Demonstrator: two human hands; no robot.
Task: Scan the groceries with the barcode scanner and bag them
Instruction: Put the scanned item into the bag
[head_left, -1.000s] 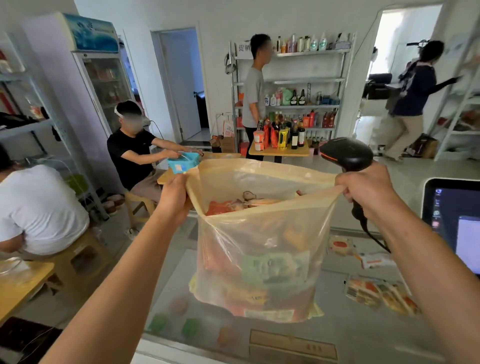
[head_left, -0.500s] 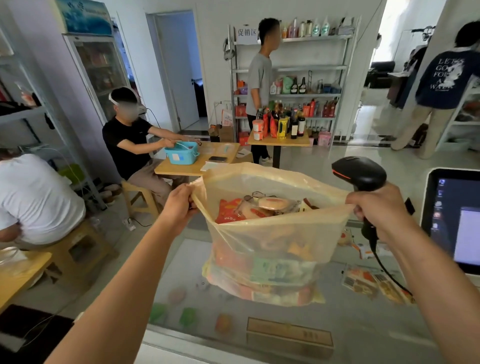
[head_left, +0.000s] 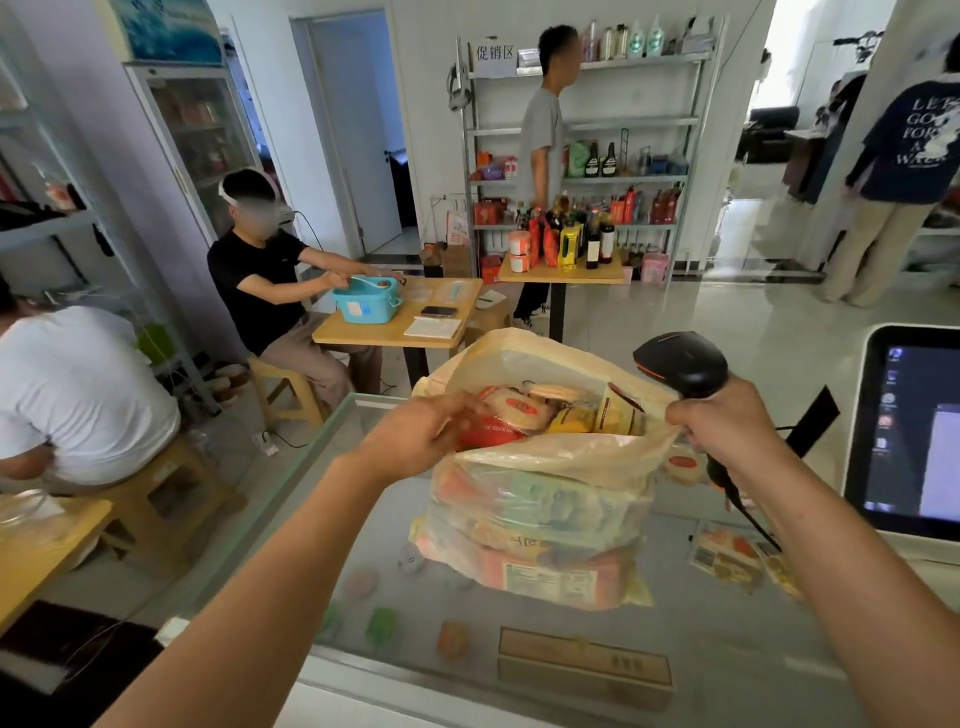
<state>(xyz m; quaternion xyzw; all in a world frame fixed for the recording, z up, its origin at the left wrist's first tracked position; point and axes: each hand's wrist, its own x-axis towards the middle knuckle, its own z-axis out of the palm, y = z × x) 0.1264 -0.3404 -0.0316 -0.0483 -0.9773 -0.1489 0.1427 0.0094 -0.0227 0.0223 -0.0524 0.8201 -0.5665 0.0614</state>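
Observation:
A translucent yellowish plastic bag full of snack packets sits on the glass counter, its mouth open toward me. My left hand holds the bag's left rim, fingers curled at the opening beside a red packet. My right hand grips the handle of the black barcode scanner and pinches the bag's right rim with it. The scanner's cable hangs down behind my right forearm.
Loose snack packets lie on the counter right of the bag. A white-framed touchscreen stands at the right edge. Beyond the counter are wooden tables, seated people, a standing person and stocked shelves.
The bag has come down from the air onto the counter and now sags. Both hands dropped with it and moved closer together.

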